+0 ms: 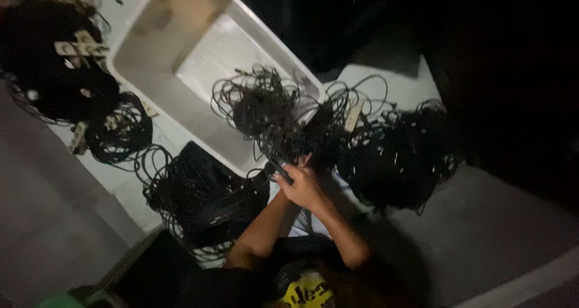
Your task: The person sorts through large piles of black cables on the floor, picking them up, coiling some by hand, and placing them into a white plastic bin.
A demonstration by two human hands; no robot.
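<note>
The tangle of black cables point(268, 112) is a loose, springy knot of thin dark wire, with loops fanning out on all sides and a few strands trailing down toward the hands; a small plug tip sticks out near its top. It hangs over the near rim of a large white plastic tub point(181, 82), partly inside the tub and partly above its edge. The right hand point(304, 187) is curled closed around a gathered bunch of strands at the tangle's lower end, fingers wrapped over the wire just beside the tub's corner. The left hand point(288, 174) sits close against the right and is mostly hidden behind it and the cables, so I cannot tell how it grips or whether it is closed. Both forearms rise from the bottom of the view and cross near the wrists. To the right of the hands lies a dense heap of black cable point(401, 157) with a pale power strip point(353, 116) at its upper left edge. To the left, beside the tub, lies another coiled pile point(202, 196). Farther left, a big dark mound of cables point(51, 66) carries several pale plugs and strips on the grey floor point(42, 223).
</note>
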